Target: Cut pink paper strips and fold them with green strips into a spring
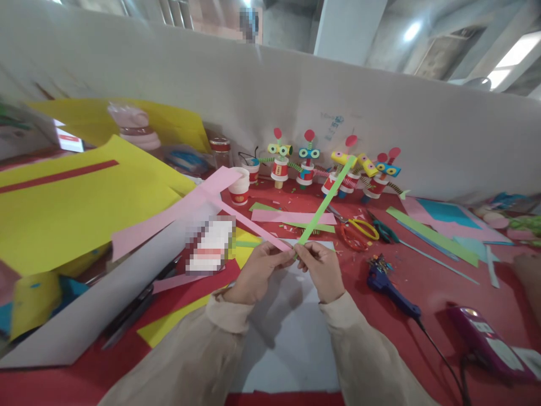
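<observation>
Over sheet (291, 349): left grip (262, 268) pinched on pink strip (256, 226); right grip (320, 269) pinched on green strip (327, 200).
Strips: likely light, bendable, easily creased; hold flat at ends.

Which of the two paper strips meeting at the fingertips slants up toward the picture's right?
The green strip, pinched in the right hand; the pink strip, at the left hand, slants up toward the picture's left instead.
</observation>
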`<state>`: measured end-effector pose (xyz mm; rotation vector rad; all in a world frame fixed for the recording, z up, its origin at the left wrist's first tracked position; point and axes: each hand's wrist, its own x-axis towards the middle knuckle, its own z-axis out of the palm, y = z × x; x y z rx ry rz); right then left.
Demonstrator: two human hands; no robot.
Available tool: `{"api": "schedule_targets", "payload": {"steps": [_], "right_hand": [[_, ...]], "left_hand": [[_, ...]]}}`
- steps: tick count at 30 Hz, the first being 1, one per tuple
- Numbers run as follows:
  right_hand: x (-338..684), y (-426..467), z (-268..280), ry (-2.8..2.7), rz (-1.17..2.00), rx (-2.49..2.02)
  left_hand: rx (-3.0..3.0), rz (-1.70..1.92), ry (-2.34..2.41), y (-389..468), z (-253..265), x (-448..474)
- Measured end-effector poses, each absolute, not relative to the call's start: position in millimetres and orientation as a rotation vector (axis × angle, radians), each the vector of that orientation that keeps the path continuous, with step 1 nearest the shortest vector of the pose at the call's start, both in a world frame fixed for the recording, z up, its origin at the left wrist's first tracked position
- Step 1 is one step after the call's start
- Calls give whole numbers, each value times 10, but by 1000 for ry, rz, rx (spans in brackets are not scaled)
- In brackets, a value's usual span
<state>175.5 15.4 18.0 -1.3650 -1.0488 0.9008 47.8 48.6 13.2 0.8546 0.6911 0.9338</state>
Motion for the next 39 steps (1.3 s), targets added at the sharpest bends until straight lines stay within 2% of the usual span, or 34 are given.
{"api": "schedule_targets", "payload": {"steps": [9,15,24,32,39], "right_hand": [[1806,183,128,-707,902,-1279],[1681,102,221,-1053,1015,-1184],[1682,106,166,-1137,760,-1344],[1717,120,146,-1068,905,-1294],[1727,142,21,-883,1156,-1165]], "left_hand": [[822,1074,713,465,165,500],[804,1112,662,444,196,515],[854,1091,707,457,113,535],[930,1094,753,438,164,527],[789,1082,728,429,145,543]]}}
